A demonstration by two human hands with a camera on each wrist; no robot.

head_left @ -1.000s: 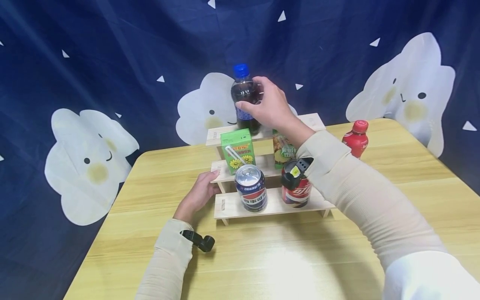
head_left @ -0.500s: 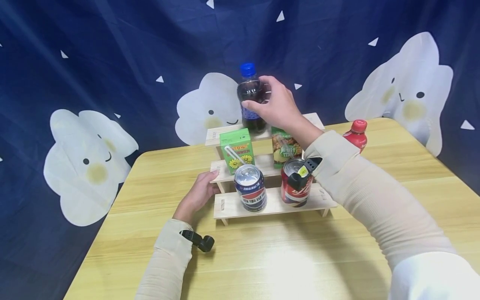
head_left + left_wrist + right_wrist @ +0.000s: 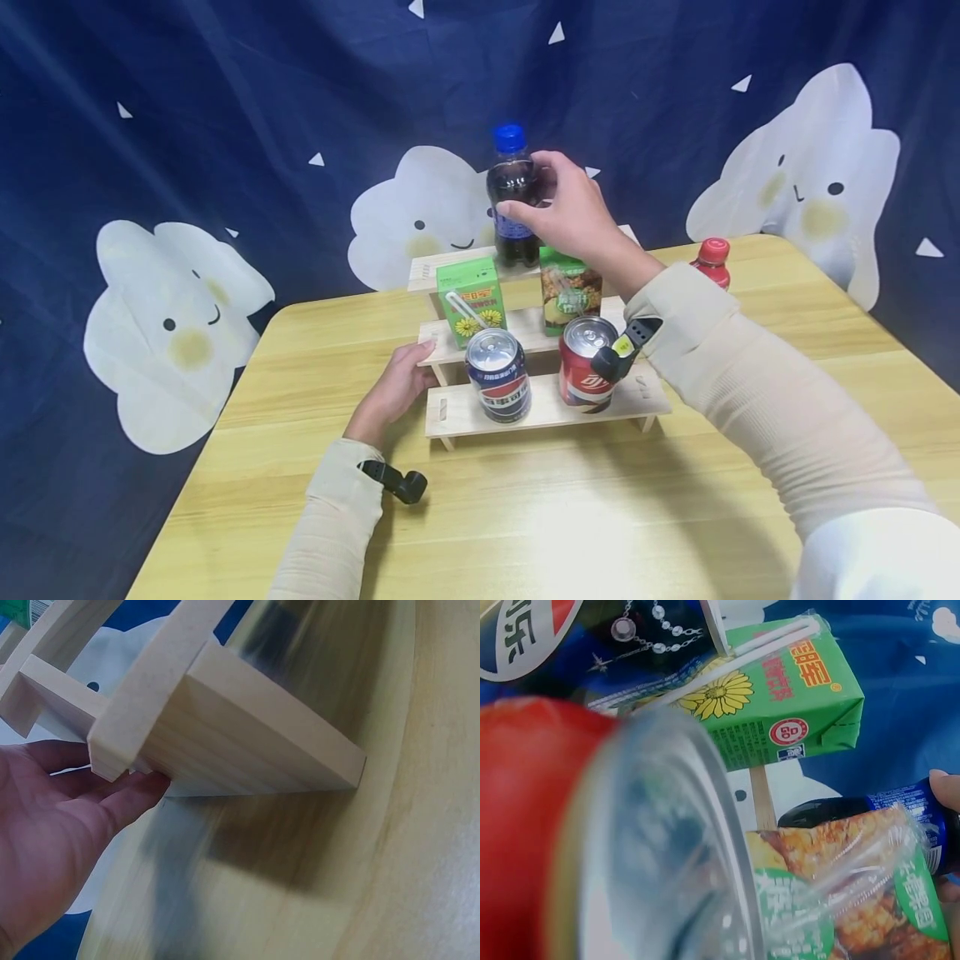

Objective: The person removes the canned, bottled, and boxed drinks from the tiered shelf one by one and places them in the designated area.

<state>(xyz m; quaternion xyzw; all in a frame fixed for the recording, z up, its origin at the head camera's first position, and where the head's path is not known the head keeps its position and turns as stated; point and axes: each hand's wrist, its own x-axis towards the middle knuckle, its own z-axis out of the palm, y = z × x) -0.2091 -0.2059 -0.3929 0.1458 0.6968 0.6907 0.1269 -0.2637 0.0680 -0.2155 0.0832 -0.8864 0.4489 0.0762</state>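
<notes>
My right hand [image 3: 573, 208] grips a bottle of dark cola [image 3: 513, 217] with a blue cap, thumb in front and fingers round the far side. The bottle stands upright at the top tier of a wooden three-step rack [image 3: 551, 406]; whether its base touches the board is unclear. My left hand [image 3: 397, 383] holds the left end of the rack's middle tier; in the left wrist view its fingertips [image 3: 154, 784] reach under the board against the side panel. On the middle tier are a green drink carton [image 3: 472, 300] and a brown-and-green juice carton [image 3: 567, 292].
A blue cola can [image 3: 501, 392] and a red cola can [image 3: 585, 379] stand on the lowest tier. Behind the right forearm, a red bottle [image 3: 712, 262] is on the wooden table [image 3: 300, 400]. A dark blue curtain [image 3: 240, 100] with clouds hangs behind.
My right hand has moved the cola bottle to the right along the top tier, uncovering more of the juice carton. The left hand has kept its place.
</notes>
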